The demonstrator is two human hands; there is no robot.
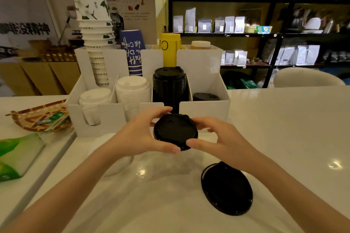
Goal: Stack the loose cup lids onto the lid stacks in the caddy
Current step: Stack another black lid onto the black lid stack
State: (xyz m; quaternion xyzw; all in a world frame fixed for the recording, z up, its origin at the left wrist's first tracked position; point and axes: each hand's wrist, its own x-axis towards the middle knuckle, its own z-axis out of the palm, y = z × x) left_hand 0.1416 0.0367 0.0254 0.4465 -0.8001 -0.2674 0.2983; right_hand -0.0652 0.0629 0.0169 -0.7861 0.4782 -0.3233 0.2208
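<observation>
black and glossy, the lid point(175, 131) held at the middle of the view is a round plastic cup lid with a raised dome, a flat outer rim and a small bump at its 12 o'clock edge. both hands hold it clear of the white surface point(284, 128): the left hand point(140, 136) grips it from 9 o'clock, thumb under the near rim and fingers point(162, 109) curled over the far edge; the right hand point(217, 138) closes on it from 3 o'clock, thumb at the near rim, fingertips on the far side.

at 12 o'clock from the held lid, just beyond it, stands the white caddy point(204, 111). its front row carries, from 9 toward 3 o'clock, a short white lid stack point(94, 104), a taller white lid stack point(132, 94), a tall black lid stack point(169, 85) with ribbed edges and a sip hole on top, and a low black lid point(205, 97) sunk in the rightmost compartment. behind them rise paper cups point(94, 30), a blue cup stack point(132, 51) and a yellow cup stack point(170, 49).

at 5 o'clock from the held lid, well apart from it, a loose black lid point(227, 189) lies flat on the surface, looking larger and oval in the wide lens. a woven tray point(24, 119) sits at 9 o'clock, beside the caddy.
</observation>
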